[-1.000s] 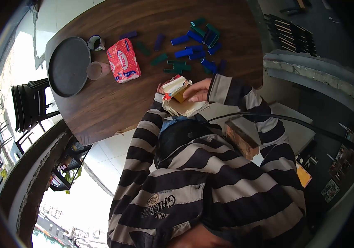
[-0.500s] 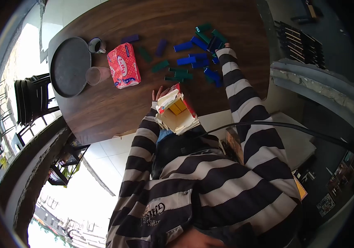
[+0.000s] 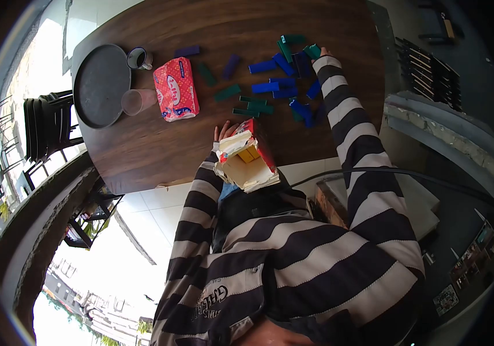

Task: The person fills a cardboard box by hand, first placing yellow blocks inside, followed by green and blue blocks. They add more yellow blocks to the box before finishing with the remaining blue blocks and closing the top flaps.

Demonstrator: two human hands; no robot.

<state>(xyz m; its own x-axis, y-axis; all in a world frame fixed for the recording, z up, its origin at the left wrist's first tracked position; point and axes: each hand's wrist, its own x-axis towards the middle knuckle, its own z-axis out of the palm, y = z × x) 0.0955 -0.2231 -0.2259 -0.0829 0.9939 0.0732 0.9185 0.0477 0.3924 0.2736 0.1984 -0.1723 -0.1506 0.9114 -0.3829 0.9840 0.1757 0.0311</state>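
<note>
my right hand (image 3: pixel 323 53) was stretched far out over the tabletop (image 3: pixel 160 155), its fingertips at the near right end of a green block (image 3: pixel 312 51). the fingers were bent in toward it, but i cannot tell how far they had closed or whether they gripped it. just left of that hand lay a dark navy block (image 3: pixel 301 65), then a loose cluster of blue blocks (image 3: pixel 265 87), some overlapping. a few green pieces (image 3: pixel 257 107) lay nearer to me, between my two hands.

my left hand (image 3: pixel 225 131) was much closer to my body, at the far left side of a torn carton (image 3: pixel 238 142). its fingers stuck out straight and a little apart past the ragged edge; the rest was hidden, so i cannot tell how firmly it held on. the carton's open mouth faced me, with yellow blocks (image 3: pixel 249 154) inside.

beyond my left hand and to its left was a pink packet (image 3: pixel 176 89), with purple blocks (image 3: pixel 231 66) to the far side and right. further left of that hand stood a clear cup (image 3: pixel 138 102), a mug (image 3: pixel 138 58) and a round dark tray (image 3: pixel 101 86).
</note>
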